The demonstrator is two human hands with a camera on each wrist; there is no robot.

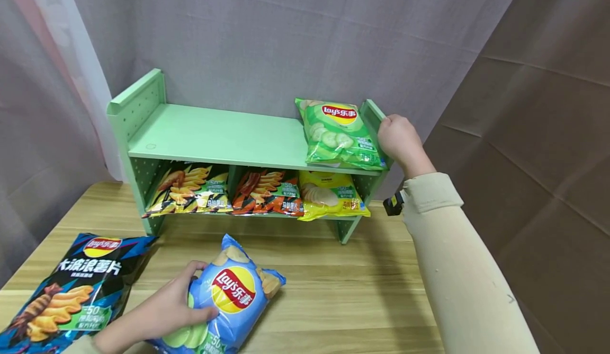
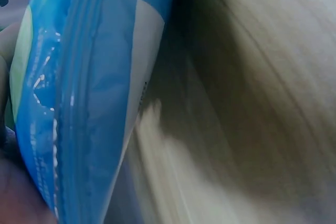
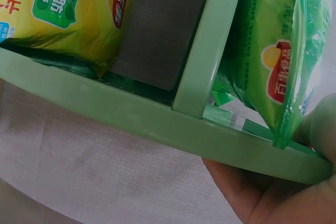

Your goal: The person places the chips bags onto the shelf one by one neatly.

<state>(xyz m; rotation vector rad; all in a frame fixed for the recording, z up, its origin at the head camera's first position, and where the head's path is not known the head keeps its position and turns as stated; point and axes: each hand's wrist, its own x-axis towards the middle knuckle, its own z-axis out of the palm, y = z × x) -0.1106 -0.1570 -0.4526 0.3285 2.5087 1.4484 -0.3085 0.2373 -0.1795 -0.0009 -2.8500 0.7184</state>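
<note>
My left hand point(image 1: 176, 302) grips a blue bag of Lay's potato chips point(image 1: 233, 295) low over the front of the table, thumb across its face. In the left wrist view the side seam of that blue bag point(image 2: 86, 98) shows close up, above the wood. At the upper right, my right hand point(image 1: 401, 141) holds the side panel of a light green two-tier shelf point(image 1: 229, 131). The right wrist view has the fingers wrapped round the edge of this panel point(image 3: 236, 148). A green bag of chips point(image 1: 335, 134) leans on the top tier beside that hand.
On the lower tier sit a black-and-yellow chip bag point(image 1: 190, 188), a red-and-black one point(image 1: 269, 192) and a yellow one point(image 1: 329, 195). A black-and-blue chip bag point(image 1: 71, 295) lies at the table's left. Grey curtain point(image 1: 286, 41) hangs behind the shelf.
</note>
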